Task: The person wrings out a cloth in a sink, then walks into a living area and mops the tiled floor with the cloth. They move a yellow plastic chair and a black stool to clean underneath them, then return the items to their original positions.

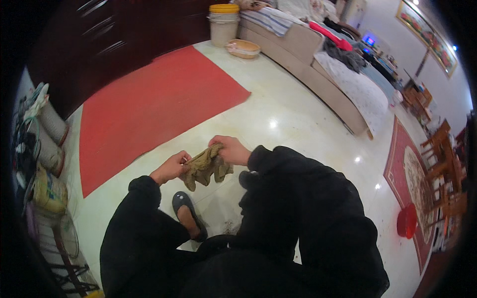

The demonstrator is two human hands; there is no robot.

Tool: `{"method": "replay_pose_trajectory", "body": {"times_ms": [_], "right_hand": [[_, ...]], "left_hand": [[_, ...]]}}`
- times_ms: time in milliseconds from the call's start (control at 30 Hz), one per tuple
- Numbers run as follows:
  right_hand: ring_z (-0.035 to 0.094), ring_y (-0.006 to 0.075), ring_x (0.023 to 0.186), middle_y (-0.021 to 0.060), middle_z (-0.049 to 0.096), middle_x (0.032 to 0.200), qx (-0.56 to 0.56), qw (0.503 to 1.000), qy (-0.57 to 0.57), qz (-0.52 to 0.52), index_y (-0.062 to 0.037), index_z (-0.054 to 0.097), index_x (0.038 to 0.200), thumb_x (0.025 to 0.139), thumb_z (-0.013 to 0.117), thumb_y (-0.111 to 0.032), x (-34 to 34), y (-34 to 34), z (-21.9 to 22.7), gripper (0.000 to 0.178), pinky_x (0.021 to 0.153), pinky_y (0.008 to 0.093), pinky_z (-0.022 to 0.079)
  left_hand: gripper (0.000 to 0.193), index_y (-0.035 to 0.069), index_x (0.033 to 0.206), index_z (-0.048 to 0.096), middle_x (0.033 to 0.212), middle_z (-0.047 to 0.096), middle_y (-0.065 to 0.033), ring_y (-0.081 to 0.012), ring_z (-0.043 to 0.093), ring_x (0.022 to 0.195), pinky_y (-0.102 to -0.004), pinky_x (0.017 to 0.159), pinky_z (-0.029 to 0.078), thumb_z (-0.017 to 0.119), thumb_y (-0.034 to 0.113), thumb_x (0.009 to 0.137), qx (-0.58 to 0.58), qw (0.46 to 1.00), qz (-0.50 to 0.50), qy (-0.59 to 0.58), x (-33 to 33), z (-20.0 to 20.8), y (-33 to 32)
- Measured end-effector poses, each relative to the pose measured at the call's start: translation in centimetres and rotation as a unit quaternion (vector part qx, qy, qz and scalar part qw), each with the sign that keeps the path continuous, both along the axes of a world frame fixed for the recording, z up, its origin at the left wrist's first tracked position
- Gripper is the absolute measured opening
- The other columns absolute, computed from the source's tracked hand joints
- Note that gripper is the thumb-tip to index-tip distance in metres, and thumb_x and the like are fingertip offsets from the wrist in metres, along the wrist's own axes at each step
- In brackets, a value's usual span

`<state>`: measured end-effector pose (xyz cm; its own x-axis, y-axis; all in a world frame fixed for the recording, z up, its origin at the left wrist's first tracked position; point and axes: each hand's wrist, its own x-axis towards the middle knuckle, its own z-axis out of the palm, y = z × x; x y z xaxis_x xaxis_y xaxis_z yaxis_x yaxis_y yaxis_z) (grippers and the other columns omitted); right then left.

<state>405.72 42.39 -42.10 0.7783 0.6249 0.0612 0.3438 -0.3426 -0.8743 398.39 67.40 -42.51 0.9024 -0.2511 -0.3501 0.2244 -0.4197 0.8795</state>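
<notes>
A soiled olive-brown cloth glove [199, 169] hangs in the air between my hands, its finger-like ends drooping. My left hand [171, 167] pinches its left side. At the upper right edge my right hand [231, 150] grips the cuff, with another greyish-brown flap of cloth dangling beneath. Whether this flap is a second glove I cannot tell. Both sleeves are black. Below the cloth my foot in a dark slip-on shoe [189, 216] stands on the pale tiles.
A red mat [159, 109] lies ahead by dark doors. Beyond it are a yellow-lidded bucket [223, 27] and a basket [243, 48]. A beige sofa [293, 54] runs along the right. Bags [49, 188] line the left wall; a red basin [407, 221] sits near a patterned rug [395, 154].
</notes>
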Motion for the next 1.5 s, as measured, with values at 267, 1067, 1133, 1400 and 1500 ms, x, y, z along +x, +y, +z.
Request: {"method": "replay_pose_trajectory", "body": {"times_ms": [267, 1067, 1133, 1400, 1500], "right_hand": [[0.06, 0.0384, 0.09, 0.0197, 0.063, 0.095, -0.097, 0.976, -0.19, 0.046, -0.0076, 0.063, 0.091, 0.071, 0.061, -0.008, 3.0, -1.2, -4.0, 0.021, 0.078, 0.0464, 0.049], [0.057, 0.0278, 0.1, 0.0082, 0.058, 0.098, -0.257, 0.878, -0.365, 0.174, -0.0157, 0.063, 0.109, 0.081, 0.057, -0.013, 24.8, 2.6, -18.0, 0.029, 0.079, 0.0413, 0.049], [0.054, 0.0286, 0.111, 0.0097, 0.059, 0.109, -0.247, 0.873, -0.368, 0.203, -0.0177, 0.063, 0.113, 0.081, 0.057, -0.013, 23.0, 4.4, -21.6, 0.033, 0.089, 0.0412, 0.046], [0.044, 0.0329, 0.127, 0.0091, 0.056, 0.129, -0.233, 0.935, -0.25, 0.091, -0.0185, 0.059, 0.123, 0.082, 0.056, -0.012, 21.8, -2.4, -28.5, 0.041, 0.105, 0.0502, 0.035], [0.045, 0.0351, 0.123, 0.0103, 0.051, 0.133, -0.262, 0.937, -0.231, 0.014, -0.0165, 0.055, 0.128, 0.076, 0.054, 0.002, 22.6, -11.9, -27.4, 0.055, 0.104, 0.0443, 0.038]], "left_hand": [[0.023, 0.001, 0.109, 0.067, 0.09, 0.067, -0.0059, -0.0132, 0.062, 0.084, -0.031, 0.075, 0.053, 0.059, 0.01, 0.089, 0.02, 0.994, -0.081, 0.076, 4.9, -4.6, -2.2], [0.041, 0.006, 0.123, 0.057, 0.1, 0.061, -0.0185, -0.0397, 0.054, 0.093, -0.0478, 0.084, 0.045, 0.05, 0.002, 0.083, 0.352, 0.897, 0.163, -0.213, 16.5, -17.8, -5.0], [0.049, 0.009, 0.132, 0.051, 0.106, 0.06, -0.0183, -0.0411, 0.053, 0.095, -0.0475, 0.085, 0.045, 0.052, 0.003, 0.083, 0.407, 0.892, 0.16, -0.111, 15.0, -19.7, -3.9], [0.057, 0.012, 0.135, 0.047, 0.127, 0.048, -0.0223, -0.0396, 0.054, 0.106, -0.0509, 0.092, 0.043, 0.058, 0.008, 0.079, 0.457, 0.876, 0.051, -0.146, 16.5, -26.8, -9.1], [0.05, 0.011, 0.128, 0.052, 0.11, 0.053, -0.0177, -0.0364, 0.057, 0.097, -0.0463, 0.084, 0.044, 0.056, 0.006, 0.079, 0.392, 0.908, 0.007, -0.148, 19.6, -28.3, -17.5]]}}
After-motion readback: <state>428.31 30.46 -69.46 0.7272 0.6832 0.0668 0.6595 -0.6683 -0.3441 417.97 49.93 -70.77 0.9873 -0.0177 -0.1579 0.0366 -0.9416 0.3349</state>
